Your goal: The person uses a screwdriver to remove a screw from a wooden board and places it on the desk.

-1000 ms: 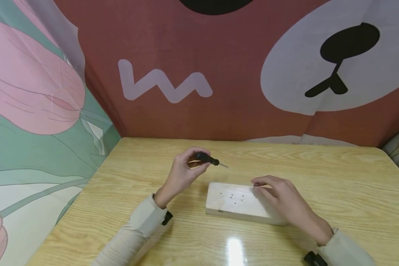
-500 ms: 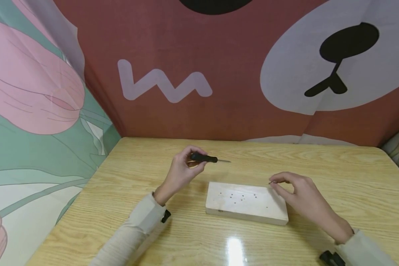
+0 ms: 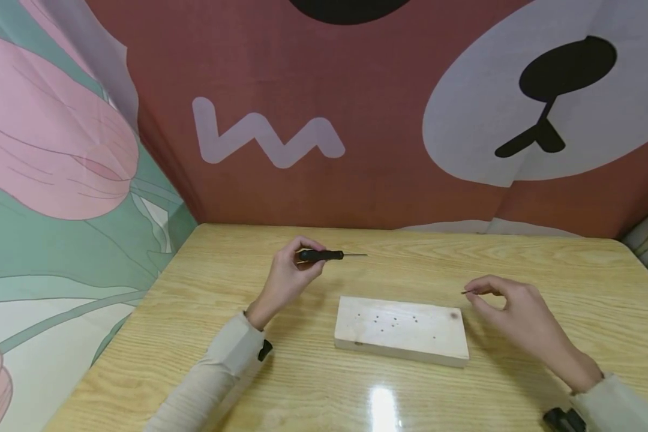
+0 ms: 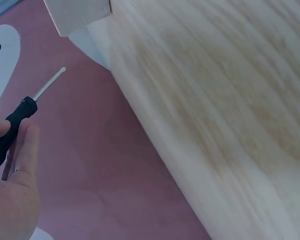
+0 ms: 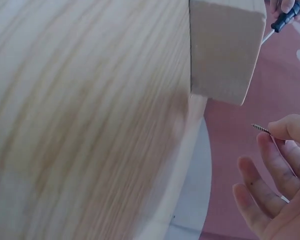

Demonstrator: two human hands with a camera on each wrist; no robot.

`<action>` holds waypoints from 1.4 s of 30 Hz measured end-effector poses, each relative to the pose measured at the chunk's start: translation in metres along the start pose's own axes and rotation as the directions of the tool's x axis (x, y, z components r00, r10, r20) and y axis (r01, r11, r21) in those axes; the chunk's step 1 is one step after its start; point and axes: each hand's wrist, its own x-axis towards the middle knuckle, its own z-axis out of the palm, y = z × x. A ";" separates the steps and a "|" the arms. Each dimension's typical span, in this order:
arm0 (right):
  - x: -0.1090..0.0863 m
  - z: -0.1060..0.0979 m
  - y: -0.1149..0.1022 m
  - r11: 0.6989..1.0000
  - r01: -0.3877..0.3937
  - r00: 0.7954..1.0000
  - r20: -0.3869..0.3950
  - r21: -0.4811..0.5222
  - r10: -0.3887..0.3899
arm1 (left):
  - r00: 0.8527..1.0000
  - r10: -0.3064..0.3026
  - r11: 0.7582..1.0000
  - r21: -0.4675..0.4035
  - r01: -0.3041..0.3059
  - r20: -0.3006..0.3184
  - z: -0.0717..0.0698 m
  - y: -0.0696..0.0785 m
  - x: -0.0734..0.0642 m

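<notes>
My left hand [image 3: 288, 275] holds a black-handled screwdriver [image 3: 324, 255] by its handle, above the table and beyond the left part of the wooden block. Its thin metal shaft points right; in the left wrist view the screwdriver [image 4: 15, 120] shows its bare tip. Between thumb and index finger, my right hand [image 3: 524, 312] pinches a small screw [image 5: 260, 128], its threaded end sticking out past the fingertips. That hand is raised to the right of the pale wooden block [image 3: 378, 329], which lies flat with several small dark holes in its top.
The block rests on a wood-grain table [image 3: 237, 372] whose far edge meets a red printed cloth [image 3: 324, 192]. A floral cloth [image 3: 59, 180] hangs at the left. Dark straps sit at both sleeve cuffs.
My right hand has moved right with the screw, from over the block to past its right end. The left hand has shifted slightly left, and the screwdriver has swung from slanting down to level.
</notes>
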 end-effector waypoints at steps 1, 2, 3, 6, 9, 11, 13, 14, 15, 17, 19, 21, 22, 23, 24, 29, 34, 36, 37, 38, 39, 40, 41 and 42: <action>0.000 0.000 0.002 1.000 0.002 1.000 -0.005 -0.007 -0.002 | 1.000 0.001 1.000 0.001 -0.001 -0.004 0.000 -0.001 0.000; 0.000 -0.001 0.004 1.000 0.002 1.000 -0.006 -0.013 -0.002 | 1.000 0.002 1.000 0.003 -0.002 -0.009 -0.001 -0.002 0.001; 0.000 -0.001 0.006 1.000 0.003 1.000 -0.010 -0.021 -0.003 | 1.000 0.002 1.000 0.002 -0.002 -0.013 -0.001 -0.003 0.001; 0.001 -0.003 0.013 0.999 -0.008 1.000 -0.009 -0.034 0.007 | 1.000 0.004 1.000 0.002 -0.004 -0.021 -0.002 -0.007 0.003; 0.001 -0.006 0.020 0.999 -0.030 1.000 0.007 -0.046 0.030 | 1.000 -0.010 1.000 0.010 0.010 -0.024 -0.003 -0.011 0.004; 0.001 -0.007 0.025 0.998 -0.037 0.999 0.016 -0.056 0.038 | 0.999 -0.021 0.999 0.023 0.022 -0.026 -0.004 -0.015 0.005; 0.002 -0.008 0.031 0.996 -0.047 0.998 0.026 -0.072 0.049 | 0.999 -0.038 0.998 0.047 0.040 -0.028 -0.006 -0.018 0.005; 0.002 -0.009 0.033 0.996 -0.051 0.998 0.031 -0.078 0.054 | 0.998 -0.047 0.997 0.057 0.049 -0.030 -0.007 -0.019 0.006; 0.003 -0.009 0.036 0.995 -0.059 0.997 0.038 -0.082 0.062 | 0.998 -0.055 0.996 0.067 0.057 -0.031 -0.007 -0.020 0.006; 0.004 -0.010 0.041 0.992 -0.080 0.995 0.053 -0.093 0.085 | 0.997 -0.068 0.993 0.090 0.071 -0.031 -0.009 -0.023 0.007; 0.005 -0.011 0.044 0.990 -0.102 0.991 0.073 -0.098 0.109 | 0.996 -0.082 0.990 0.109 0.085 -0.032 -0.010 -0.026 0.007; 0.006 -0.012 0.047 0.988 -0.116 0.988 0.089 -0.099 0.125 | 0.996 -0.083 0.988 0.127 0.087 -0.032 -0.011 -0.029 0.008; 0.006 -0.012 0.049 0.988 -0.119 0.987 0.095 -0.098 0.129 | 0.996 -0.084 0.987 0.136 0.088 -0.032 -0.011 -0.030 0.008; 0.007 -0.012 0.050 0.988 -0.123 0.986 0.103 -0.095 0.132 | 0.996 -0.086 0.986 0.142 0.090 -0.032 -0.011 -0.031 0.008; 0.007 -0.012 0.050 0.988 -0.124 0.985 0.109 -0.091 0.134 | 0.996 -0.086 0.985 0.149 0.090 -0.031 -0.011 -0.032 0.008; 0.009 -0.013 0.053 0.986 -0.125 0.978 0.156 -0.109 0.141 | 0.993 -0.112 0.975 0.189 0.115 -0.029 -0.013 -0.037 0.008; 0.007 -0.016 0.058 0.983 -0.128 0.962 0.225 -0.135 0.156 | 0.990 -0.142 0.959 0.246 0.142 -0.018 -0.015 -0.037 0.007; 0.005 -0.017 0.060 0.981 -0.134 0.955 0.247 -0.137 0.165 | 0.990 -0.143 0.949 0.283 0.140 -0.010 -0.016 -0.038 0.006; 0.005 -0.017 0.061 0.981 -0.135 0.953 0.252 -0.139 0.167 | 0.990 -0.140 0.941 0.309 0.135 -0.005 -0.017 -0.038 0.006; 0.004 -0.018 0.063 0.981 -0.137 0.952 0.256 -0.138 0.169 | 0.991 -0.137 0.932 0.339 0.128 0.002 -0.017 -0.039 0.006; 0.004 -0.018 0.064 0.981 -0.138 0.951 0.259 -0.136 0.170 | 0.991 -0.130 0.921 0.370 0.117 0.010 -0.017 -0.040 0.006; 0.004 -0.018 0.064 0.981 -0.140 0.950 0.261 -0.133 0.171 | 0.992 -0.122 0.908 0.406 0.104 0.020 -0.018 -0.041 0.006; 0.004 -0.018 0.065 0.981 -0.141 0.949 0.264 -0.129 0.172 | 0.993 -0.111 0.894 0.440 0.086 0.030 -0.018 -0.042 0.006; 0.004 -0.018 0.065 0.982 -0.143 0.948 0.266 -0.127 0.172 | 0.994 -0.101 0.880 0.469 0.071 0.040 -0.018 -0.042 0.006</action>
